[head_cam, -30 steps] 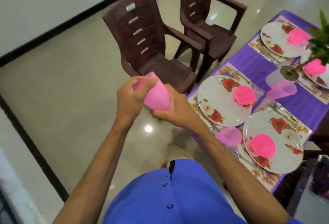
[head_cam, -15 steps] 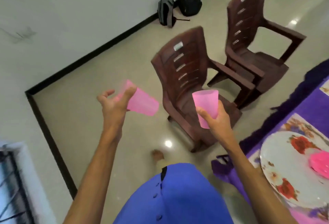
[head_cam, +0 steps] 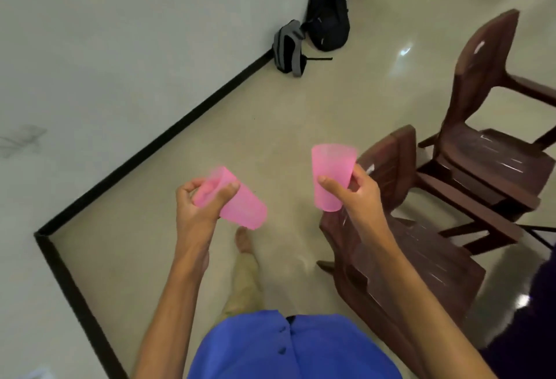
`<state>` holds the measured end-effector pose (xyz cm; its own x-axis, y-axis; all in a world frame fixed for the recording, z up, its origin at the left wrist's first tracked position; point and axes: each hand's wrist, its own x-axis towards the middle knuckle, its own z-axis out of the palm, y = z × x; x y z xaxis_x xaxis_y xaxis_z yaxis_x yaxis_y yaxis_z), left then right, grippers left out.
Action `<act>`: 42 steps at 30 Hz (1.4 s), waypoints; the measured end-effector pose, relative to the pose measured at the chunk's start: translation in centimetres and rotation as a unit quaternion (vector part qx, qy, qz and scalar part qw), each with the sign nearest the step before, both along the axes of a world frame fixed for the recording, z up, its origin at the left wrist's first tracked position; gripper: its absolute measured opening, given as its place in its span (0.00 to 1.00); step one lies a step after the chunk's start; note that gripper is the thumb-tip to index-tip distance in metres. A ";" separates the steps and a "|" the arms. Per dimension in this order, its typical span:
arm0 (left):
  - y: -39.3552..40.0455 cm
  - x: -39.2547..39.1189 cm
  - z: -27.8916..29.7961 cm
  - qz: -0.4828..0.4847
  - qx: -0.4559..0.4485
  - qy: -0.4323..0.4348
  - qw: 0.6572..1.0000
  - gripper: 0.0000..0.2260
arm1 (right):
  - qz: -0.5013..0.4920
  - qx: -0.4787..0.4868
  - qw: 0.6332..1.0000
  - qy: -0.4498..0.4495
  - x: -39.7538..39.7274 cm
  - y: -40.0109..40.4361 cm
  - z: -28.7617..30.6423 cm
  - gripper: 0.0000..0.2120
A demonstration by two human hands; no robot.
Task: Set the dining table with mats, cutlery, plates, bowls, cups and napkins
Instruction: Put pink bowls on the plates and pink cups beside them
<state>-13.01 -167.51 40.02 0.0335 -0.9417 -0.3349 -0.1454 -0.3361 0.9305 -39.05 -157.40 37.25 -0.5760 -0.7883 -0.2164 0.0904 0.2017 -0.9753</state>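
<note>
While worktop is sitting out of view, right hand (head_cam: 353, 190) is gripping upright pink plastic cup (head_cam: 331, 177); left hand (head_cam: 200, 207) is gripping second pink plastic cup (head_cam: 240, 205), lying sideways, base pointing right.

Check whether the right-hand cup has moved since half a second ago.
Cannot tell: the camera swung. The right hand holds the upright pink cup left of the nearer chair, as before.
</note>
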 end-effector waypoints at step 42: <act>-64.5 -123.0 1.2 -0.686 0.021 0.039 0.727 0.39 | -0.639 -0.047 0.765 -0.059 -89.3 -46.5 4.6 0.30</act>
<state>-135.99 -232.05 41.20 -0.9470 -0.0604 -0.3154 -0.3183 0.0466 0.9468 -128.32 -203.90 41.89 -0.8705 0.3876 -0.3033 0.2440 -0.1952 -0.9499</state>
